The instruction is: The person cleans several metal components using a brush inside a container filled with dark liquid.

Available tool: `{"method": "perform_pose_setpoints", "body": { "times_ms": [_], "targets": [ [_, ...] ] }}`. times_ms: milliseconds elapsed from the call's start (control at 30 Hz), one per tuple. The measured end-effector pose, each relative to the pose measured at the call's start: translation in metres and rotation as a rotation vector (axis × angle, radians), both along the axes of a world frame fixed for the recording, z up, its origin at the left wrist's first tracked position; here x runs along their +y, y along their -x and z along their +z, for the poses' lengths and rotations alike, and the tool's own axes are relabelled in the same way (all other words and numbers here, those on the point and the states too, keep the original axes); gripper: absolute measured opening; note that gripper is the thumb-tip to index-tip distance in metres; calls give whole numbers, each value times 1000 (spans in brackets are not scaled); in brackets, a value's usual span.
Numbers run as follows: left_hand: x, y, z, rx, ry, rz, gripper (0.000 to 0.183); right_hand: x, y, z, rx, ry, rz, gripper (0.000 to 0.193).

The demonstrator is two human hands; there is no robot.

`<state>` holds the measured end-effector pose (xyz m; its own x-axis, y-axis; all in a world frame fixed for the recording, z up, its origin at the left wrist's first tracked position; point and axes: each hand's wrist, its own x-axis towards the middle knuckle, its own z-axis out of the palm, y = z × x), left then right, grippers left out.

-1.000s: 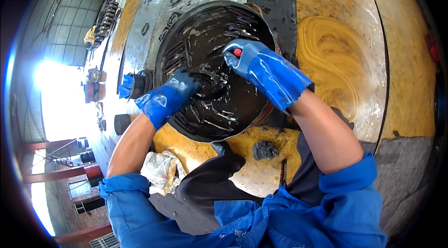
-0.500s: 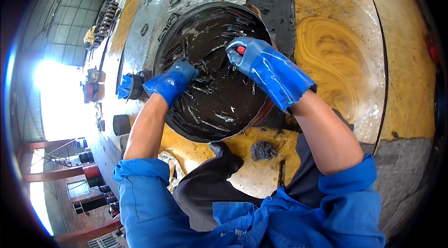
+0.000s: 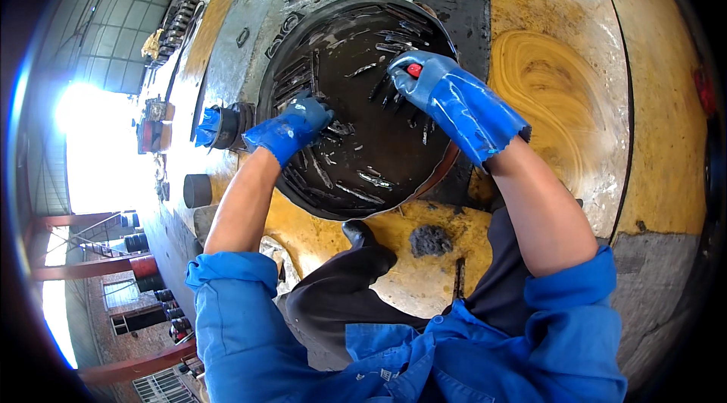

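Note:
A large round basin (image 3: 264, 92) of dark liquid stands in front of me, with several thin metal pieces (image 3: 375, 180) lying around in it. Both my hands wear blue rubber gloves. My right hand (image 3: 433, 83) is over the basin's right side, its fingers wrapped around a tool with a red handle end (image 3: 413, 70); the tool's working end is hidden. Over the left part of the basin, my left hand (image 3: 297, 121) is closed with its fingers curled down at the liquid. Whatever it holds, if anything, is out of sight.
A dark grey clump (image 3: 431, 241) lies on the yellow floor near my legs. Left of the basin are a dark container with blue material (image 3: 209, 127) and a black cylinder (image 3: 198, 191). Metal rings (image 3: 291, 23) lie beyond the rim. Wet yellow swirls (image 3: 541, 92) mark the floor at right.
The view has shifted, so the basin appears a little higher and further right. The right hand keeps its grip on the red-ended tool. My left hand stays closed over the liquid.

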<state>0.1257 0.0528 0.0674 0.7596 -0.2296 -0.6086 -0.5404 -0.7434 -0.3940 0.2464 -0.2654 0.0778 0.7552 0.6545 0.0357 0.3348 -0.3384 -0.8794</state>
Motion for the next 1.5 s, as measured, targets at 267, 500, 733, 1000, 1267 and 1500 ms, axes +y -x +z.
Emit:
{"method": "perform_pose_setpoints", "body": {
  "times_ms": [267, 500, 733, 1000, 1267, 1500],
  "targets": [
    [-15, 15, -7, -83, 326, 92, 52, -2, 0, 0, 36, 41, -24, 24],
    [-19, 17, -18, -312, 440, 244, 37, -3, -2, -5, 0, -25, 17, 28],
    [-59, 27, -6, -416, 336, 161, 55, -2, -2, -7, -15, 31, -8, 28],
    [-76, 55, -33, -404, 403, 121, 68, -1, -1, -13, 25, -28, -34, 28],
    [-28, 59, -28, -597, 431, 280, 80, -9, 0, 0, 28, 19, -4, 30],
    [-42, 50, -26, -564, 345, 416, 81, -6, -3, -7, 11, -15, -22, 24]
  ]
}}
